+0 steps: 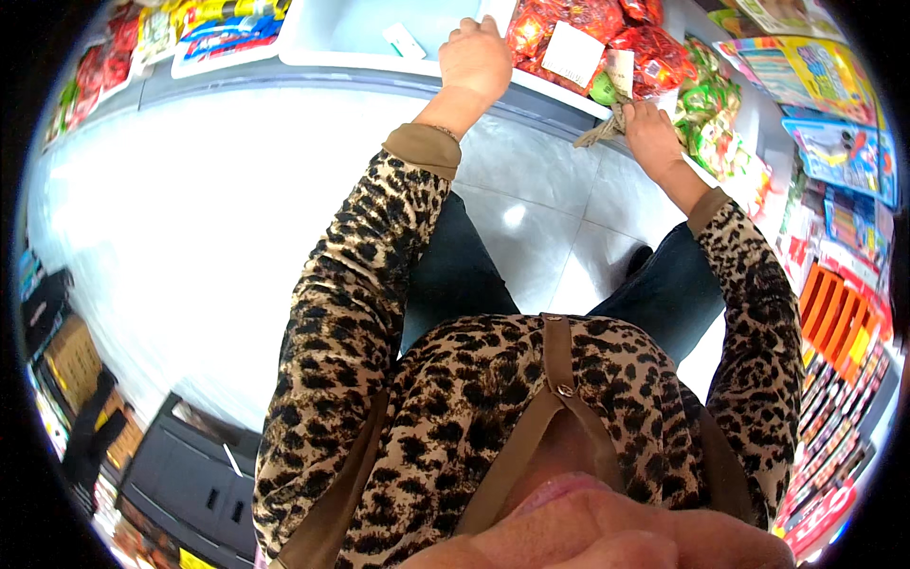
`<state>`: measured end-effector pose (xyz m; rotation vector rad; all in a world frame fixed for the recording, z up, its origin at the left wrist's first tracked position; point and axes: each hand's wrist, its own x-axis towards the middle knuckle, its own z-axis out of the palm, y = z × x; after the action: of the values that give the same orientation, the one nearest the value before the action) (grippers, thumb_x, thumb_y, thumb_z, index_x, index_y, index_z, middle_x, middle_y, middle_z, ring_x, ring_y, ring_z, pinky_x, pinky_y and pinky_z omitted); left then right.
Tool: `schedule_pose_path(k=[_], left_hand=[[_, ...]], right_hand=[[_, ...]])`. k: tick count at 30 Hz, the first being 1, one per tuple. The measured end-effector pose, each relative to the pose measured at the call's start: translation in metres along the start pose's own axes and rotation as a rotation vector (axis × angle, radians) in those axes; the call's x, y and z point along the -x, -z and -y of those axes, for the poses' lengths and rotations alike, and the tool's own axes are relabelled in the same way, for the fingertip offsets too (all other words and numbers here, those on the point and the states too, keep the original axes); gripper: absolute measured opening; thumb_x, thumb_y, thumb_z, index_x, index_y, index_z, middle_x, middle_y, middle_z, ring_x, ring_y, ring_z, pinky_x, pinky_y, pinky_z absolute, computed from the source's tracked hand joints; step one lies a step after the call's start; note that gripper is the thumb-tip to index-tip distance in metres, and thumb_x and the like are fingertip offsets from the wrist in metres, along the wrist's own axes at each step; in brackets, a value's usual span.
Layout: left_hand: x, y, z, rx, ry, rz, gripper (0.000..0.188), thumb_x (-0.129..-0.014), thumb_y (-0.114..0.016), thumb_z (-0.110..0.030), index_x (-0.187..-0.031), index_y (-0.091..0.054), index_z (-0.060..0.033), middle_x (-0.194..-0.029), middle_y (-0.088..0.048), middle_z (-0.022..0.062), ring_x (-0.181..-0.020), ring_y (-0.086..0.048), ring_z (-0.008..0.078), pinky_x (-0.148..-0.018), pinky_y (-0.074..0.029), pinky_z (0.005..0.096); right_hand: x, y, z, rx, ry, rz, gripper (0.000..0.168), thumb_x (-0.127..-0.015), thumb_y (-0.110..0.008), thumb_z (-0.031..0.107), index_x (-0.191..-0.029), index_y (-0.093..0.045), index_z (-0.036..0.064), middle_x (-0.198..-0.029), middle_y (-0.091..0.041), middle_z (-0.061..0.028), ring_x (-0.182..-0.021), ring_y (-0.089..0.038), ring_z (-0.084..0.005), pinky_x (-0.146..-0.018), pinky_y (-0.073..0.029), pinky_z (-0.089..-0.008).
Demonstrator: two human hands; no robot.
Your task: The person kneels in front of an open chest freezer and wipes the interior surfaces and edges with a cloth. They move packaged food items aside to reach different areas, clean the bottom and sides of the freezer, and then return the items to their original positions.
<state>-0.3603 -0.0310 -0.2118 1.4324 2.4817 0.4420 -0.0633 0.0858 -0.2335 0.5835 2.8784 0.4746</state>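
My left hand is curled over the front corner of a pale plastic bin; its fingertips are hidden. Inside that bin lies a small white card. My right hand pinches a twisted greyish-beige cloth at the shelf's front edge. Just beyond the cloth is another white bin holding red-wrapped packets, with a white label card and a round green item at its front. Green-and-clear packets lie to the right of my right hand.
Colourful packaged goods fill trays at the left of the shelf. Carded items hang on the right, above an orange slotted basket. Behind me at lower left stands a black plastic crate. Shiny tiles cover the floor.
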Motion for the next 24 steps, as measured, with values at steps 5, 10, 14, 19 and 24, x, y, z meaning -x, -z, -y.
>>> schedule_pose_path(k=[5, 10, 14, 19, 24], left_hand=[[-0.004, -0.039, -0.019, 0.067, 0.115, -0.097, 0.049, -0.094, -0.052, -0.034, -0.135, -0.053, -0.0065, -0.115, -0.059, 0.0199, -0.105, -0.057, 0.0381, -0.087, -0.051, 0.0469], [-0.004, -0.083, -0.044, 0.057, 0.196, -0.12, 0.056, -0.094, -0.055, -0.036, -0.142, -0.044, -0.009, -0.116, -0.059, 0.0185, -0.107, -0.056, 0.0376, -0.087, -0.049, 0.0477], [-0.006, -0.09, -0.059, -0.049, 0.159, -0.071, 0.053, -0.094, -0.054, -0.027, -0.142, -0.042, -0.0072, -0.117, -0.059, 0.0173, -0.107, -0.055, 0.0361, -0.084, -0.047, 0.0492], [0.007, -0.103, -0.056, -0.078, 0.186, -0.07, 0.053, -0.093, -0.054, -0.023, -0.141, -0.043, -0.0036, -0.116, -0.059, 0.0177, -0.108, -0.055, 0.0352, -0.085, -0.047, 0.0484], [0.012, -0.105, -0.046, -0.116, 0.126, -0.088, 0.058, -0.089, -0.059, -0.018, -0.141, -0.042, 0.0009, -0.114, -0.059, 0.0166, -0.107, -0.055, 0.0329, -0.084, -0.046, 0.0458]], right_hand=[[0.003, -0.002, 0.014, -0.057, -0.139, 0.05, 0.015, -0.085, -0.054, 0.011, -0.099, -0.056, 0.007, -0.099, -0.059, -0.0099, -0.095, -0.057, -0.026, -0.076, -0.047, -0.0397], [-0.015, 0.01, 0.059, -0.145, -0.283, 0.077, 0.032, -0.085, -0.054, 0.008, -0.116, -0.056, 0.0, -0.104, -0.057, -0.0146, -0.099, -0.055, -0.0289, -0.078, -0.048, -0.0389], [-0.011, 0.005, 0.067, -0.204, -0.372, 0.014, 0.043, -0.087, -0.053, 0.009, -0.127, -0.051, -0.005, -0.118, -0.055, -0.0185, -0.104, -0.054, -0.0302, -0.085, -0.048, -0.0389], [0.019, 0.0, 0.067, -0.272, -0.22, -0.003, 0.048, -0.087, -0.054, 0.008, -0.134, -0.049, -0.003, -0.13, -0.05, -0.021, -0.109, -0.053, -0.0307, -0.093, -0.05, -0.0378], [0.052, -0.038, 0.017, -0.329, -0.186, 0.148, 0.046, -0.088, -0.052, 0.007, -0.134, -0.05, 0.001, -0.123, -0.052, -0.0187, -0.108, -0.056, -0.0324, -0.092, -0.051, -0.0387]])
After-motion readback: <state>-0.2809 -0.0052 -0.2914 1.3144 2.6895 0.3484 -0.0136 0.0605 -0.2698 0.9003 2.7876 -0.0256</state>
